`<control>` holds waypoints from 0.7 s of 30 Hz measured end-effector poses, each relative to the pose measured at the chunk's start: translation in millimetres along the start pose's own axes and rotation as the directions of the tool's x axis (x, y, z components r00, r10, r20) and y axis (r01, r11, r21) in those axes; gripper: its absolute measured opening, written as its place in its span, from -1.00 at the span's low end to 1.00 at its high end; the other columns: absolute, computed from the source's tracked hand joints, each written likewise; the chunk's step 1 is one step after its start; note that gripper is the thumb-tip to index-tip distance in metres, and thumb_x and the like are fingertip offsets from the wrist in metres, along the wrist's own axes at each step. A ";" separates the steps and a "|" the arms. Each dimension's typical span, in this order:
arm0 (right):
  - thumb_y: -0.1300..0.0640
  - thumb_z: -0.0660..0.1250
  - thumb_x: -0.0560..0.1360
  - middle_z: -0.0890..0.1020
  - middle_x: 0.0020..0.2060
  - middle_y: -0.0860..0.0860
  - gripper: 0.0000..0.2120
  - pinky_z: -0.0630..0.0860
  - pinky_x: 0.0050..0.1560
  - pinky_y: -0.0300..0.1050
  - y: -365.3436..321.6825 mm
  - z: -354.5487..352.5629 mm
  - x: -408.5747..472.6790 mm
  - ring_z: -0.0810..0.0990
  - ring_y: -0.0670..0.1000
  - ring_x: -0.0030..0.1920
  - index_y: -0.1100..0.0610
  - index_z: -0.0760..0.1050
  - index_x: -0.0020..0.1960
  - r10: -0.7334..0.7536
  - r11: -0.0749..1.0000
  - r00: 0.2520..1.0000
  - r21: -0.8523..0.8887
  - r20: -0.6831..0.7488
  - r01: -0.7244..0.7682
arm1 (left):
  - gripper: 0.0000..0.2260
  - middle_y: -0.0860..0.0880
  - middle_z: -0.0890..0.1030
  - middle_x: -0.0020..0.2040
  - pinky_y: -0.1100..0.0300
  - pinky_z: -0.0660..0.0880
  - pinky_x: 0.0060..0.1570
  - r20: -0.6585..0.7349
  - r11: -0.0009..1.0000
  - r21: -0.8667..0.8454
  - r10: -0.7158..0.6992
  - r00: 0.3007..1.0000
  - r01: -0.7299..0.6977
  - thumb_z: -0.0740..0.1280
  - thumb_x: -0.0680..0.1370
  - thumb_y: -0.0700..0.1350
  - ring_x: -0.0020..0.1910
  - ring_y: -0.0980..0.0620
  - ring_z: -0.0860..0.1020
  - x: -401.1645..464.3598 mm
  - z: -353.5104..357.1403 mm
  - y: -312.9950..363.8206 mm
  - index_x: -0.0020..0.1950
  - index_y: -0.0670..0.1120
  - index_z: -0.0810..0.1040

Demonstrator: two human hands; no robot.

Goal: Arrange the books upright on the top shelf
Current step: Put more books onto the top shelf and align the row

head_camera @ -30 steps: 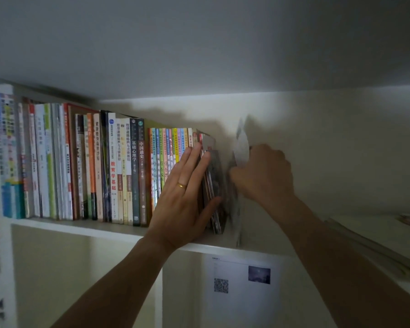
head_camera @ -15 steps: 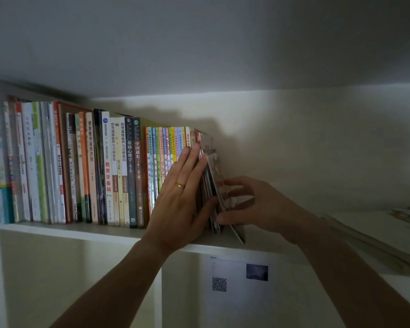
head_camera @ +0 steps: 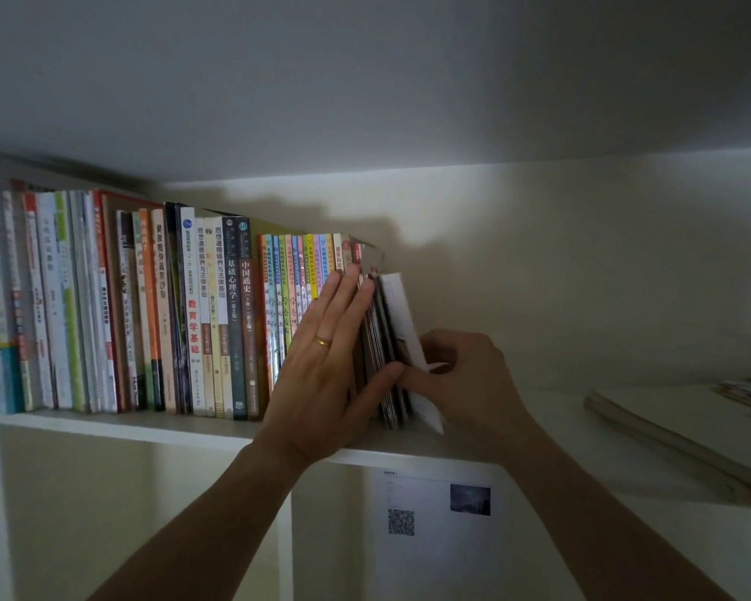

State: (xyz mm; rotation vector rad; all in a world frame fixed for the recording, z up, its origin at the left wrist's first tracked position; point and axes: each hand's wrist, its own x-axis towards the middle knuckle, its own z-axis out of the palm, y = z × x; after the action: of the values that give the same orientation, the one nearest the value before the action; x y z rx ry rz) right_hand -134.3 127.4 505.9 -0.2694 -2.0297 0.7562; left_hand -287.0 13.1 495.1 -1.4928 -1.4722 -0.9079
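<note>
Head: left hand (head_camera: 321, 366) flat against books (head_camera: 378, 340).

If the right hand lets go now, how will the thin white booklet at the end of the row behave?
The white booklet leans rightward, so it would probably tip or slide down. It looks thin and likely floppy. The left hand only braces the dark books beside it.

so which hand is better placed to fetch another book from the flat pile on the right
Probably the right hand. It is nearer the flat pile, though curled on the white booklet. The left hand lies flat against the thin books, propping the row.
</note>
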 end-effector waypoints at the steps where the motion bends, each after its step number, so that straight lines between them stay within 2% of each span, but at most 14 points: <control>1: -0.01 0.54 0.45 0.75 -0.11 -0.09 -0.80 0.66 0.07 0.05 1.5 -3.2 0.2 0.72 -0.09 -0.06 0.02 0.71 0.04 0.012 0.996 0.998 0.088 0.060 -0.017 | -0.29 -0.08 0.00 0.69 -0.24 0.07 0.59 0.007 1.000 0.005 0.005 1.000 -0.005 0.22 0.64 0.21 0.67 -0.07 -0.06 0.0 -0.1 -0.1 0.67 -0.10 0.09; 3: 0.07 0.54 0.47 0.76 -0.05 -0.06 -0.79 0.65 0.12 0.13 6.0 -10.4 0.5 0.74 -0.03 -0.01 0.03 0.71 0.10 0.004 0.979 0.990 0.202 0.140 -0.033 | -0.33 -0.09 -0.03 0.69 -0.26 0.07 0.58 0.018 0.999 0.033 0.021 1.000 -0.021 0.22 0.64 0.21 0.67 -0.10 -0.08 -0.4 -0.3 -1.1 0.67 -0.05 0.13; 5: 0.14 0.56 0.45 0.75 0.02 -0.08 -0.72 0.65 0.14 0.09 8.5 -14.6 -0.6 0.74 -0.03 0.02 -0.03 0.69 0.15 -0.003 0.965 0.978 0.257 0.208 -0.052 | -0.37 -0.09 -0.03 0.69 -0.27 0.08 0.57 0.017 0.999 0.048 0.021 1.000 -0.022 0.20 0.65 0.19 0.67 -0.10 -0.07 0.4 0.4 -1.5 0.65 -0.05 0.19; 6: 0.16 0.57 0.44 0.74 0.05 -0.12 -0.65 0.66 0.13 0.03 9.0 -14.1 -2.0 0.73 -0.06 0.03 -0.13 0.68 0.16 -0.012 0.967 0.971 0.251 0.239 -0.050 | -0.40 -0.10 -0.01 0.69 -0.26 0.10 0.57 0.013 0.999 0.047 0.016 1.000 -0.017 0.18 0.66 0.17 0.67 -0.10 -0.06 0.5 0.6 -1.2 0.64 -0.07 0.21; 8: 0.11 0.59 0.41 0.70 0.11 -0.19 -0.51 0.66 0.10 -0.10 7.9 -9.0 -4.1 0.71 -0.12 0.03 -0.37 0.58 0.17 -0.059 0.993 0.973 0.114 0.223 0.034 | -0.45 -0.12 0.04 0.68 -0.26 0.14 0.57 -0.004 0.999 0.035 0.012 1.000 -0.012 0.19 0.67 0.09 0.67 -0.11 -0.03 0.6 1.5 -0.2 0.61 -0.12 0.28; 9: 0.06 0.57 0.41 0.69 0.12 -0.20 -0.46 0.65 0.10 -0.12 8.2 -4.5 -4.1 0.70 -0.13 0.03 -0.42 0.52 0.23 -0.088 0.996 0.977 0.009 0.192 0.088 | -0.48 -0.13 0.06 0.68 -0.26 0.15 0.57 -0.009 0.999 0.033 0.012 1.000 -0.012 0.22 0.67 0.06 0.67 -0.11 -0.01 0.9 1.9 0.1 0.58 -0.13 0.32; 11: -0.04 0.49 0.44 0.68 0.12 -0.16 -0.42 0.64 0.09 -0.12 8.2 3.1 -4.0 0.68 -0.10 0.00 -0.32 0.42 0.41 -0.126 0.979 0.979 -0.141 0.160 0.149 | -0.52 -0.13 0.06 0.68 -0.23 0.13 0.58 -0.006 0.999 0.049 0.006 1.000 -0.006 0.24 0.65 0.04 0.67 -0.10 -0.01 0.2 2.5 0.3 0.53 -0.13 0.37; 12: -0.06 0.45 0.47 0.68 0.09 -0.13 -0.45 0.64 0.06 -0.11 6.3 4.8 -5.2 0.68 -0.07 -0.03 -0.25 0.42 0.42 -0.131 0.971 0.978 -0.178 0.163 0.160 | -0.53 -0.12 0.06 0.68 -0.21 0.11 0.59 -0.004 0.998 0.055 0.000 1.000 0.000 0.24 0.65 0.05 0.67 -0.09 -0.01 -0.1 2.2 0.3 0.51 -0.13 0.38; 16: -0.11 0.31 0.48 0.68 -0.05 -0.06 -0.70 0.65 -0.06 0.03 1.5 5.2 -14.0 0.67 0.02 -0.13 -0.08 0.54 0.18 -0.164 0.942 0.970 -0.263 0.181 0.208 | -0.53 -0.14 0.05 0.68 -0.18 0.08 0.60 0.004 0.998 0.068 -0.008 1.000 0.008 0.23 0.63 0.05 0.67 -0.10 -0.01 -1.3 2.3 1.4 0.47 -0.17 0.39; 19: -0.06 0.35 0.52 0.66 -0.11 -0.03 -0.78 0.63 -0.09 0.00 2.6 2.6 -15.1 0.62 0.02 -0.19 0.00 0.64 0.08 -0.211 0.922 0.964 -0.293 0.162 0.251 | -0.51 -0.16 0.06 0.67 -0.17 0.08 0.60 -0.002 0.996 0.092 -0.014 1.000 0.014 0.25 0.62 0.04 0.67 -0.11 0.00 -1.7 2.7 1.6 0.48 -0.20 0.37; 21: 0.02 0.40 0.52 0.66 -0.12 -0.01 -0.84 0.59 -0.12 -0.08 1.8 -2.1 -15.0 0.61 0.03 -0.20 0.01 0.71 0.03 -0.232 0.911 0.962 -0.315 0.142 0.266 | -0.44 -0.16 0.08 0.67 -0.22 0.10 0.59 0.000 0.998 0.061 -0.024 1.000 0.024 0.29 0.62 0.01 0.67 -0.11 0.02 0.1 2.0 4.3 0.54 -0.23 0.29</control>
State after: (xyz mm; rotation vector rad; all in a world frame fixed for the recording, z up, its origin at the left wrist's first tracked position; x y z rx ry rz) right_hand -124.4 122.7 495.2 -0.1586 -2.2322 0.2703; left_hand -282.9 15.1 494.1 -1.4339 -1.5077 -0.8696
